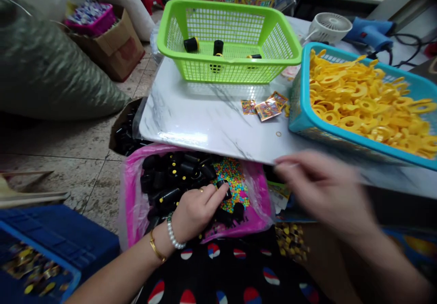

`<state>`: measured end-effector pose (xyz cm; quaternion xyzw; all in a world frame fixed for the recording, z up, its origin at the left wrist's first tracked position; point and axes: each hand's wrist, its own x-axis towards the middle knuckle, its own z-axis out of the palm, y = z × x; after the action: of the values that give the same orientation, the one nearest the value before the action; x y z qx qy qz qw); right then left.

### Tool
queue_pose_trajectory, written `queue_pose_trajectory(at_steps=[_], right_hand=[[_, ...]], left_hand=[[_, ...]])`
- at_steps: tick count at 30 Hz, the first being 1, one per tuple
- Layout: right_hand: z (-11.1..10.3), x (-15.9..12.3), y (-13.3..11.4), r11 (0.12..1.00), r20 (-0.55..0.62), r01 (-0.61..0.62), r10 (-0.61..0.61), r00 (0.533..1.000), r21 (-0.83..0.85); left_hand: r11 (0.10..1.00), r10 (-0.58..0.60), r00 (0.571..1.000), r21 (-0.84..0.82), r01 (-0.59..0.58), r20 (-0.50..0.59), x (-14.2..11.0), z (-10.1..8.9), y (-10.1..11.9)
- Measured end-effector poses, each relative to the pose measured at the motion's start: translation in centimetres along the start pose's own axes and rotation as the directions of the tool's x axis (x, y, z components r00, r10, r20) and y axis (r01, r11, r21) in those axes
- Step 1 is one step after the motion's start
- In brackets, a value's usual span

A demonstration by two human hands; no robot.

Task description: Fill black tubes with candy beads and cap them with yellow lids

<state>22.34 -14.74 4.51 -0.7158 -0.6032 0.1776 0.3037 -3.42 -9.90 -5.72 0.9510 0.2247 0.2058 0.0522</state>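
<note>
Nearest, the left hand (198, 214) has its fingers (213, 196) close together, pinching a small black tube (222, 189) above the pink plastic bag (131, 199) at lower middle, beside coloured beads (230, 183). The tube seems light and stiff, maybe slippery; best hold its body from the sides. The right hand (324, 190) is blurred, so I cannot tell its fingers. Farther, at upper middle, stands a green plastic basket (228, 72).

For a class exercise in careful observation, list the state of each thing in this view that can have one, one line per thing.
left hand: pinching a tube, over the bag
black tube: held in the fingertips, tilted
right hand: raised, blurred, near the tabletop edge
pink plastic bag: open, filled with black tubes and small coloured balls
green plastic basket: on the marble-pattern tabletop, holding a few black tubes
turquoise basket: heaped with yellow plastic rings
</note>
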Motion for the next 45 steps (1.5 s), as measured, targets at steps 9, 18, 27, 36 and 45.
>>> queue_pose_trajectory(at_steps=[9, 18, 27, 36, 45], right_hand=[[12.6, -0.2, 2.9, 0.996, 0.485, -0.093, 0.082, 0.871, -0.001], [12.4, -0.3, 2.3, 0.970, 0.450, 0.245, -0.215, 0.867, -0.010], [10.0, -2.7, 1.2, 0.919, 0.262, -0.008, -0.104, 0.960, 0.393], [-6.3, 2.9, 2.7, 0.885, -0.391, 0.069, -0.271, 0.880, -0.460], [-10.3, 10.2, 6.6, 0.675, 0.125, 0.047, 0.068, 0.990, -0.737]], left_hand=[[0.941, -0.147, 0.978, -0.285, 0.183, 0.146, 0.0, 0.3, 0.1], [0.748, -0.435, 0.889, -0.491, 0.447, 0.146, 0.4, 0.2, -0.2], [0.674, -0.445, 0.893, -0.632, 0.383, 0.068, 1.7, -0.5, 0.3], [0.664, -0.422, 0.900, -0.637, 0.391, 0.112, 0.8, -0.2, 0.2], [0.637, -0.415, 0.905, -0.682, 0.360, 0.090, 1.0, -1.0, 0.7]])
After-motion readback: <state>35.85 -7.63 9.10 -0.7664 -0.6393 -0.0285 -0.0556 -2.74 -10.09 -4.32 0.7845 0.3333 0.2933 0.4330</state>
